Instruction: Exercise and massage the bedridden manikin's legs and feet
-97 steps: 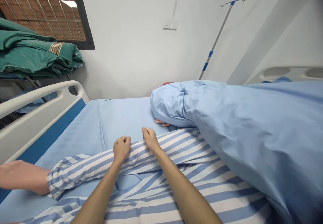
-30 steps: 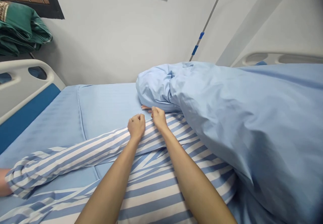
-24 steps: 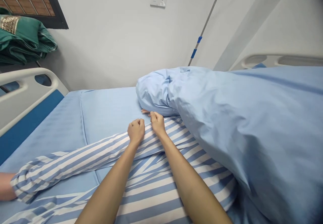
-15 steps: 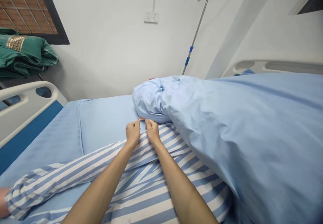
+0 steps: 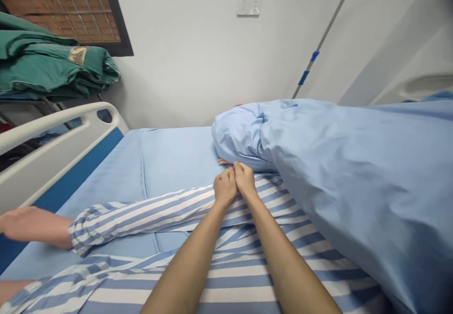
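Observation:
My left hand [image 5: 225, 185] and my right hand [image 5: 244, 179] are closed and side by side, touching, over the far thigh of a figure lying on a bed. What is in their fingers, if anything, is hidden. Beneath them are blue-and-white striped trousers [image 5: 170, 212] on the figure's legs. Just beyond my hands, the fingertips of another hand [image 5: 223, 161] stick out from under a folded light-blue quilt [image 5: 329, 158]. The quilt covers the figure to the right. A bare foot [image 5: 33, 224] shows at the left.
Light-blue sheet [image 5: 177, 151] covers the bed. A white-and-blue footboard [image 5: 85, 135] stands at the left, with a folded green cloth bundle [image 5: 67, 69] beyond it. Behind the bed, a drip pole [image 5: 327, 36] leans in view near the wall socket [image 5: 248, 6].
The view has turned left, so the scene sits further right and the bare foot shows. My hands have come closer together and now touch.

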### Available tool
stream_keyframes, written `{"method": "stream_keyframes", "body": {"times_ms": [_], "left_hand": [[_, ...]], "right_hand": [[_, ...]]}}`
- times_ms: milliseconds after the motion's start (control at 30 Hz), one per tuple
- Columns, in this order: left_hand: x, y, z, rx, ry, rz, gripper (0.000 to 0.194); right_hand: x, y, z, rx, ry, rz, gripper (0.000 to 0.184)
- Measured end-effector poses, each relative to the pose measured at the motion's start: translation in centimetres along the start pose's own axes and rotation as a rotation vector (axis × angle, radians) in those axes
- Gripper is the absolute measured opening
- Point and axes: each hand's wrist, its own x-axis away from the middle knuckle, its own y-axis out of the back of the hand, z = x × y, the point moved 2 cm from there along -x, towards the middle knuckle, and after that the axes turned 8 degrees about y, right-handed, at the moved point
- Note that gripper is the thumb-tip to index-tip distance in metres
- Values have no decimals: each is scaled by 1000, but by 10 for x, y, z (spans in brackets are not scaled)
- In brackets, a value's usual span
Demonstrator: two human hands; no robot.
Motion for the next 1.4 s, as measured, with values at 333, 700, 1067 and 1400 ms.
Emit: {"method": "stream_keyframes", "body": {"times_ms": [333, 700, 1067, 1400], "left_hand": [[3, 1, 5, 1, -26, 15, 46], [25, 104, 63, 276, -8, 191, 40], [171, 300, 256, -118, 270, -254, 41], [178, 291, 271, -622, 231, -285, 32]], "right_hand": [[-10, 39, -15, 537, 47, -133, 41], [-9, 33, -36, 574, -74, -65, 33], [-14, 32, -39, 503, -152, -4, 30], [82, -50, 82, 246, 69, 288, 28]]}}
